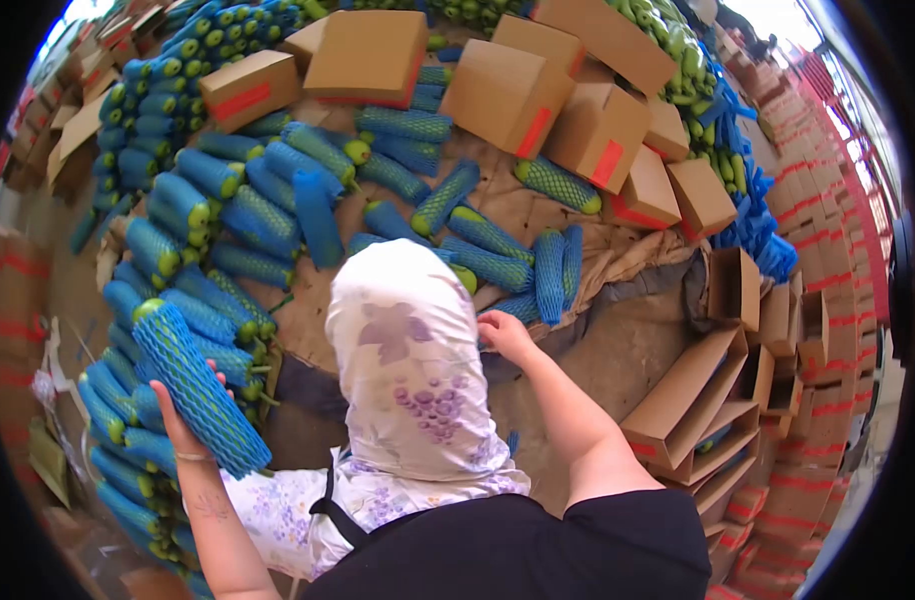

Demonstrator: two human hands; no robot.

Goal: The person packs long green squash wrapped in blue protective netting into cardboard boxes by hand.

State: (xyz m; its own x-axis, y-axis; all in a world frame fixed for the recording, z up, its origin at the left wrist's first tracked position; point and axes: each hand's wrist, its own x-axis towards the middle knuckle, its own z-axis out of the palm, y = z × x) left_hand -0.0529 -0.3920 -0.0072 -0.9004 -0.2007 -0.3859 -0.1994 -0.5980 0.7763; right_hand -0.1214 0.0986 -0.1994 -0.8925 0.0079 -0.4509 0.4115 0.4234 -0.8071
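Gourd, long and green in a sleeve of blue foam netting [203, 390], slants in the left hand [181, 428] at the left side of the head view, its bare green end up and its netted end down. The left hand is wrapped round it, thumb in front and fingertips showing past the far edge. The right hand [508, 335] is raised near the middle, fingers loosely curled; I cannot tell whether they hold anything.

A white cloth hood printed with purple flowers and grapes [408, 340] stands between the hands and blocks much of the ground behind it. Its right edge is just beside the right hand's fingers, and below it a black short-sleeved top [538, 550] covers the bottom of the view.

Beyond, a broad heap of blue-netted gourds [263, 215] runs from the left edge towards the centre, with several more lying on a crumpled brown ground cloth [618, 265]. Closed brown cardboard cartons with red bands [368, 55] sit among and behind them. At upper right are bare green gourds [690, 80] and a bunched pile of blue netting [763, 225]. Open cardboard cartons [678, 405] lie on the right, next to tall rows of red-banded cardboard [818, 430].
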